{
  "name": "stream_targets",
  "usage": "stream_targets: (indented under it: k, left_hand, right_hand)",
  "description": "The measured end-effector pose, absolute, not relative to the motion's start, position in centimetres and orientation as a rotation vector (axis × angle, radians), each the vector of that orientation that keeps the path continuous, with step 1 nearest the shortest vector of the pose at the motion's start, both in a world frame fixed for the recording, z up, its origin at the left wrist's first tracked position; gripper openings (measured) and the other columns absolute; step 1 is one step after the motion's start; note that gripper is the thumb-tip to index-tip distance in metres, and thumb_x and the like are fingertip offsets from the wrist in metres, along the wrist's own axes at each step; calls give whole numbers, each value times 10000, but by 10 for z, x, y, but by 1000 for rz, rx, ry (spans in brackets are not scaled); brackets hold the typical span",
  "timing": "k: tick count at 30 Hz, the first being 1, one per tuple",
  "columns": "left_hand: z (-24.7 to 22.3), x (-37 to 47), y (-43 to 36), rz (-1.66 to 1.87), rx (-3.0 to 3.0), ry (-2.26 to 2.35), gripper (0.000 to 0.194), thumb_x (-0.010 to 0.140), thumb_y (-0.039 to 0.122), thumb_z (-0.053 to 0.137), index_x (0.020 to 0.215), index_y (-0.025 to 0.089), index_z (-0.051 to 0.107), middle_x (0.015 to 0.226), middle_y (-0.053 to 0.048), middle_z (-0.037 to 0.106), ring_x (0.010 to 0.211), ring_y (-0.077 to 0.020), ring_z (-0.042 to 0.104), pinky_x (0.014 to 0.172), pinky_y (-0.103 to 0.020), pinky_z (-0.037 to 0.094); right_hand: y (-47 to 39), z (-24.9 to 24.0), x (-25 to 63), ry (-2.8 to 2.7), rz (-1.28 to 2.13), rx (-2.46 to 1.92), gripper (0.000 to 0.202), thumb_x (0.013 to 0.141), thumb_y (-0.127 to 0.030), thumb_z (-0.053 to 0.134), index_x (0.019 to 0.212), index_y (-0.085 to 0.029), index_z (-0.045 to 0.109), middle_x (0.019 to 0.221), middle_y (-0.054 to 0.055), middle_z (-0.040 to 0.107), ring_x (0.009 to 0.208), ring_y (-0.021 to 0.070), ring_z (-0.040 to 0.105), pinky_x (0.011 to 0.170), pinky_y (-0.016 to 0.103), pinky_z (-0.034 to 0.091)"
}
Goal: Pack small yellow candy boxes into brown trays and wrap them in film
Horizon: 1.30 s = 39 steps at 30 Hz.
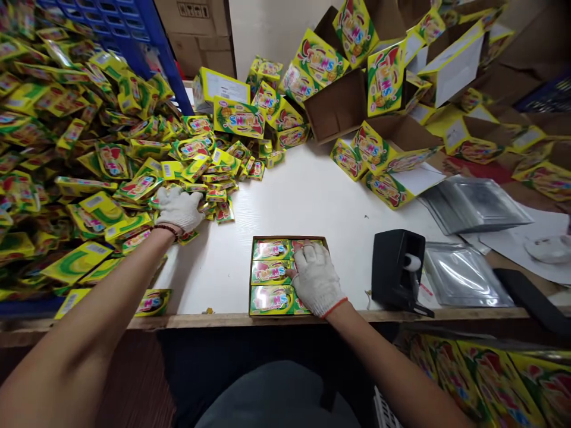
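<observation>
My left hand, in a white knitted glove, lies on the near right edge of a large heap of small yellow-green candy boxes. Its fingers are apart, with the tips partly hidden among the boxes. In front of me a shallow open carton holds rows of the same small boxes, printed side up. My right hand, also gloved, rests over the carton's right side with fingers spread on the boxes there. It covers part of that column, and I see nothing gripped in it.
A blue crate stands behind the heap. Open display cartons are piled at the back right. A black tape dispenser and clear plastic covers lie right of the carton. The wooden table edge runs close before me.
</observation>
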<state>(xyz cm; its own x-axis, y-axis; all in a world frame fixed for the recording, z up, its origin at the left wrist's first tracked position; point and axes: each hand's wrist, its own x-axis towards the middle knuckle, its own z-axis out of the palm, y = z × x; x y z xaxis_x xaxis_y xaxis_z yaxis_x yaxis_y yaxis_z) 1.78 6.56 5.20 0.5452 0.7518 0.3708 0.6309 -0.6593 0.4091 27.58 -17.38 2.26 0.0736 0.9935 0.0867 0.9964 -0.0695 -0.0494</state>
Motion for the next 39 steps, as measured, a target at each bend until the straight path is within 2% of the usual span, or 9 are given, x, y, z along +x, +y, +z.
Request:
stream_targets:
  k: [4, 8, 12, 16, 20, 25, 29, 35, 39]
  left_hand:
    - [56, 34, 33, 773, 2562, 1457, 297, 767, 393, 738, 904, 171, 596, 895, -50, 612, 1137, -308, 534, 1112, -606, 306]
    - [61, 56, -33, 691, 2596, 1318, 520, 754, 349, 783, 1194, 189, 557, 1080, -91, 642, 1038, -260, 603, 939, -438, 507]
    - [59, 74, -103, 652, 2631, 913, 610, 806, 310, 738, 1343, 178, 480, 1260, -141, 614, 1161, -278, 591, 991, -440, 511]
    - [44, 74, -149, 505, 2641, 724, 493, 820, 397, 732, 1221, 163, 566, 1205, -150, 642, 1137, -290, 598, 992, -460, 515]
    - [33, 60, -149, 622, 2573, 626, 337, 906, 435, 616, 1143, 195, 620, 1189, -136, 652, 1173, -263, 584, 1015, -439, 506]
    - [39, 28, -66, 598, 2644, 1294, 303, 835, 172, 557, 1128, 177, 631, 1275, -128, 590, 1228, -281, 541, 1034, -449, 467]
    - [45, -17, -2, 338, 2700, 1622, 239, 773, 94, 580, 993, 171, 634, 1110, -71, 612, 1144, -262, 535, 1012, -453, 422]
    - [55, -28, 5, 479, 2685, 1573, 151, 840, 132, 539, 939, 161, 650, 1046, -55, 646, 1052, -237, 569, 986, -442, 458]
    - [65, 19, -42, 822, 2496, 1181, 282, 831, 98, 512, 1078, 188, 614, 1120, -65, 667, 1079, -203, 622, 968, -374, 513]
  right_hand:
    - [-177, 20, 279, -2059, -39, -2136, 506, 942, -382, 558, 1307, -37, 614, 1347, 258, 588, 1302, 389, 471, 1135, 545, 344]
    - [-179, 21, 285, -1865, 26, -1909, 458, 958, -285, 479, 1343, -56, 573, 1339, 231, 601, 1332, 367, 473, 1143, 549, 356]
    - [-181, 34, 284, -1613, 377, -1614, 489, 1011, -334, 392, 1457, -136, 425, 1328, 167, 611, 1211, 257, 596, 1024, 434, 496]
    - [-189, 45, 274, -1769, 657, -1460, 290, 993, -342, 502, 1196, -175, 624, 1099, 103, 675, 1026, 223, 634, 907, 370, 526]
    - [-204, 42, 260, -1978, 557, -1512, 197, 972, -230, 516, 1003, -166, 699, 955, 97, 660, 896, 226, 608, 810, 372, 514]
    - [-212, 37, 245, -2330, 281, -1482, 353, 939, -259, 573, 1254, -127, 660, 1292, 172, 650, 1255, 355, 530, 1067, 551, 400]
    - [-211, 38, 238, -2549, 270, -1490, 507, 947, -298, 567, 1422, -121, 540, 1483, 186, 529, 1367, 386, 458, 1131, 614, 323]
    - [-210, 41, 243, -2509, 370, -1484, 558, 929, -380, 595, 1424, -127, 539, 1462, 192, 548, 1397, 417, 425, 1148, 655, 297]
    - [-201, 37, 261, -1932, 451, -1496, 461, 994, -351, 422, 1399, -160, 529, 1418, 175, 574, 1385, 320, 470, 1132, 549, 394]
